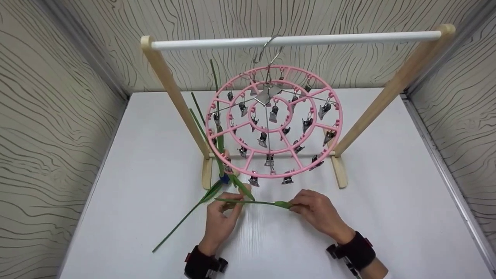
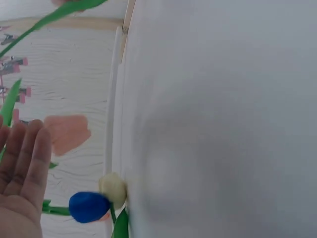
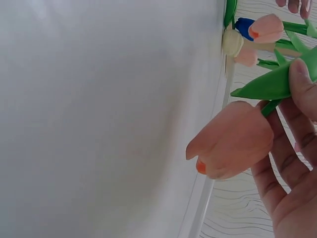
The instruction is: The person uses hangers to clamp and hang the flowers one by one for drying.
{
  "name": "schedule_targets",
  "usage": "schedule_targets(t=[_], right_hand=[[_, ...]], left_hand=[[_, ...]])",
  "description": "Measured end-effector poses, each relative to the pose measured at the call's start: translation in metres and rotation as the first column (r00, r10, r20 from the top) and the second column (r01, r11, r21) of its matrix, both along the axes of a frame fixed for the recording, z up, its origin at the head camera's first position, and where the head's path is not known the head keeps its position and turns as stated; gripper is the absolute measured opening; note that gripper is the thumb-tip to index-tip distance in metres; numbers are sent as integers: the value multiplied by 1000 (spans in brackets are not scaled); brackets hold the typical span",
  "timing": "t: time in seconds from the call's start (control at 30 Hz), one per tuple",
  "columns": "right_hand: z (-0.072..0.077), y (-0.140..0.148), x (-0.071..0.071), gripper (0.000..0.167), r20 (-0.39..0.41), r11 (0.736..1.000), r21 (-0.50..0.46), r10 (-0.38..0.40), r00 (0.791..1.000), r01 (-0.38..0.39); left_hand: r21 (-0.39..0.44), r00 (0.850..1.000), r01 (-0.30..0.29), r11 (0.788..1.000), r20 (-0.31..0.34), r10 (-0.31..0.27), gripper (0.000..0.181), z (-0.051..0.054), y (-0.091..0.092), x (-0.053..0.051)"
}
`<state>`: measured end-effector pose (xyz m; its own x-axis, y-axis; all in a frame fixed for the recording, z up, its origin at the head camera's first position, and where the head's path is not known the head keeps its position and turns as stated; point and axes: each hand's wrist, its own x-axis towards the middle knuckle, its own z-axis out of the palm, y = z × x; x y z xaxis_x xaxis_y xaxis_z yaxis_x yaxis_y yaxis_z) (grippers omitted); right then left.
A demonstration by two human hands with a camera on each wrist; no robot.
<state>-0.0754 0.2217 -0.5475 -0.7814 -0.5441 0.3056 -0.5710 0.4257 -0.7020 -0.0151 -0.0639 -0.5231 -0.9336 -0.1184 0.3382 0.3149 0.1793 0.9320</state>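
My right hand (image 1: 319, 213) pinches a pink artificial tulip (image 3: 233, 141) just behind its flower head, thumb on the green leaf (image 3: 270, 84). The tulip's thin stem (image 1: 261, 202) runs left to my left hand (image 1: 223, 219), where thumb and index finger meet on it. Its other fingers (image 2: 27, 163) stretch out straight in the left wrist view; its thumb is outside that view. Just beyond the left hand is another pink tulip (image 2: 69, 134). Near it are a blue tulip (image 2: 89, 207) and a cream tulip (image 2: 113, 190).
A pink round hanger (image 1: 274, 176) with several metal clips hangs by a hook from the white bar (image 1: 310, 39) of a wooden stand (image 1: 170, 89). Green stems (image 1: 198, 108) cluster by its left leg. One long stem (image 1: 174, 229) slants across the white table (image 1: 387, 186) at front left.
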Motion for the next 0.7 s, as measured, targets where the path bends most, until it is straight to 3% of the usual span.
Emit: schedule_targets(t=[0.33, 0.6, 0.7], right_hand=[[1, -14, 4, 15, 87, 996, -88, 8, 996, -1], [-1, -21, 6, 15, 39, 989, -146, -19, 999, 25], [-1, -25, 9, 18, 32, 985, -172, -23, 999, 28]], left_hand=[[20, 986, 136, 991, 94, -137, 15, -7, 32, 9], [89, 987, 132, 987, 86, -139, 16, -19, 45, 0], [101, 988, 135, 986, 65, -142, 14, -19, 50, -2]])
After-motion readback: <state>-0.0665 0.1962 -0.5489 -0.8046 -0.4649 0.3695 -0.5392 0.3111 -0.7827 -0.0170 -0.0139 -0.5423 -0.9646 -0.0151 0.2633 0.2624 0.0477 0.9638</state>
